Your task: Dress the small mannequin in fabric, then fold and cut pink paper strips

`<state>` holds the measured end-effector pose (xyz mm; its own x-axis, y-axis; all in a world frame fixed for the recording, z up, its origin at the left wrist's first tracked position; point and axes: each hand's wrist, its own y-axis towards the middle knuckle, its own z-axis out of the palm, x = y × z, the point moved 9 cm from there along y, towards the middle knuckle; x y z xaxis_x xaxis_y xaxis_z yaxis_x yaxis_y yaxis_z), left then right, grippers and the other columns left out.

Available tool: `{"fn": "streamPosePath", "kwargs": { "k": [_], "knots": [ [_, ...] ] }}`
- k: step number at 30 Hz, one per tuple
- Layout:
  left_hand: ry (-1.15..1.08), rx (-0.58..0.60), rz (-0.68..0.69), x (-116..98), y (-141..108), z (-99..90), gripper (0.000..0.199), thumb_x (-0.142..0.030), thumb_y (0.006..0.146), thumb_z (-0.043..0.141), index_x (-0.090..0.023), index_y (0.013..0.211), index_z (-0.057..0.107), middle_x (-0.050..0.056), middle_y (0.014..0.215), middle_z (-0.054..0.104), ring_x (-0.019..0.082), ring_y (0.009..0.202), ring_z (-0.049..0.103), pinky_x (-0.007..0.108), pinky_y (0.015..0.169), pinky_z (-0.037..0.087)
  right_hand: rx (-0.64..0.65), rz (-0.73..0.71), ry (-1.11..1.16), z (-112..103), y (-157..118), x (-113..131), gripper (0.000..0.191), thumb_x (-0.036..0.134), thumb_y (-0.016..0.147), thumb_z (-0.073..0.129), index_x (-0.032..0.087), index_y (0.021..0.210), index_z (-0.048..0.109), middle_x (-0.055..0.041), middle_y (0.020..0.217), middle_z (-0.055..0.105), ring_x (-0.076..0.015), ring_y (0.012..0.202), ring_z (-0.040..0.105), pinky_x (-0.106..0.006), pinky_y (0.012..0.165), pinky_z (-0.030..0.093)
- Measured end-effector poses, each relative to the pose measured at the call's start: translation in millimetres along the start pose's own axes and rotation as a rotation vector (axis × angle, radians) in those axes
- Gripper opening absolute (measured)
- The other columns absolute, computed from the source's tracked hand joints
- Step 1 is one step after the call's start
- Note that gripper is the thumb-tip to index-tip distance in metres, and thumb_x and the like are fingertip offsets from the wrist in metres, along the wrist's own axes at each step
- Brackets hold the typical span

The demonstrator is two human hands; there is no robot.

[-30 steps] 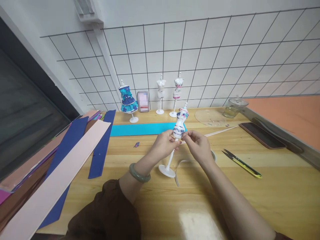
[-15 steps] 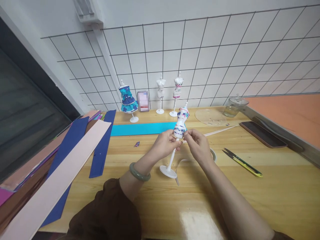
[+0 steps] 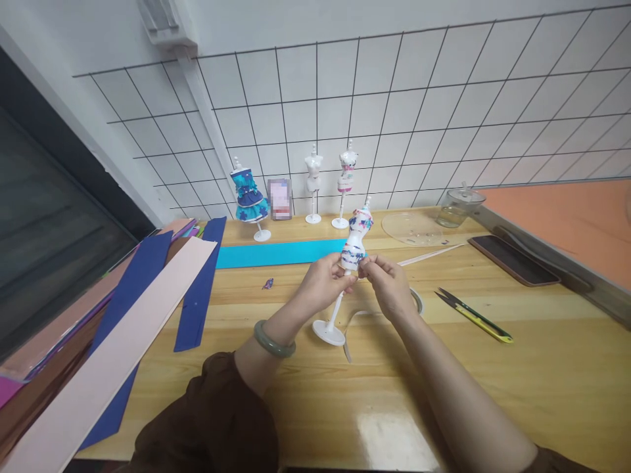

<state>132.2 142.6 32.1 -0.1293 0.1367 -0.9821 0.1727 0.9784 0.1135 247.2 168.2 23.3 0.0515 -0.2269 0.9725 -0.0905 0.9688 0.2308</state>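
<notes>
A small white mannequin (image 3: 353, 244) on a round-based stand is tilted above the table, with blue and pink scraps stuck round its bust and hips. My left hand (image 3: 328, 281) is closed round the stand just below the hips. My right hand (image 3: 387, 282) pinches at the right side of the hips; what lies between the thumb and finger is too small to make out. Under my right forearm a roll of tape (image 3: 417, 301) is partly hidden, and a thin pale strip (image 3: 348, 338) curls out beside the stand's base.
Behind stand two white mannequins (image 3: 313, 174) and one in a blue dress (image 3: 250, 197), near a phone (image 3: 280, 199). A turquoise strip (image 3: 276, 254) crosses the table. Thread snips (image 3: 476, 316), a dark phone (image 3: 513, 259) and a glass cup (image 3: 458, 209) lie rightward. Pink and blue strips (image 3: 123, 335) cover the left.
The camera view has shifted slightly. My right fingers have moved a little at the hip of the mannequin, while my left hand keeps its hold on the stand.
</notes>
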Motion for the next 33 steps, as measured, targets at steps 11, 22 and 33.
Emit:
{"fn": "streamPosePath", "kwargs": {
  "k": [11, 22, 33],
  "knots": [
    [-0.025, 0.019, -0.008, -1.5, 1.1, -0.6, 0.030, -0.015, 0.072, 0.062, -0.015, 0.101, 0.055, 0.003, 0.078, 0.062, 0.012, 0.061, 0.060, 0.026, 0.058, 0.051, 0.011, 0.004, 0.080, 0.5, -0.7, -1.3, 0.022, 0.035, 0.073, 0.060, 0.019, 0.060, 0.054, 0.0023, 0.059, 0.050, -0.0123, 0.059, 0.045, -0.026, 0.060, 0.036],
    [-0.042, 0.071, -0.002, -0.3, 0.4, 2.3, 0.029, -0.019, 0.073, 0.062, -0.014, 0.101, 0.054, 0.005, 0.082, 0.063, 0.012, 0.062, 0.061, 0.027, 0.060, 0.051, 0.015, -0.004, 0.115, -0.1, 1.0, -4.1, 0.016, 0.028, 0.070, 0.060, 0.019, 0.059, 0.054, 0.0032, 0.057, 0.046, -0.0115, 0.058, 0.042, -0.026, 0.058, 0.032],
    [0.011, 0.062, -0.007, 0.2, 1.9, -1.8, 0.026, -0.020, 0.072, 0.064, -0.014, 0.096, 0.054, 0.004, 0.076, 0.064, 0.012, 0.059, 0.061, 0.026, 0.057, 0.050, 0.031, -0.032, 0.081, 1.1, 0.6, -0.4, 0.025, 0.036, 0.075, 0.057, 0.019, 0.058, 0.053, 0.0023, 0.057, 0.047, -0.0120, 0.058, 0.041, -0.027, 0.059, 0.033]
  ]
}}
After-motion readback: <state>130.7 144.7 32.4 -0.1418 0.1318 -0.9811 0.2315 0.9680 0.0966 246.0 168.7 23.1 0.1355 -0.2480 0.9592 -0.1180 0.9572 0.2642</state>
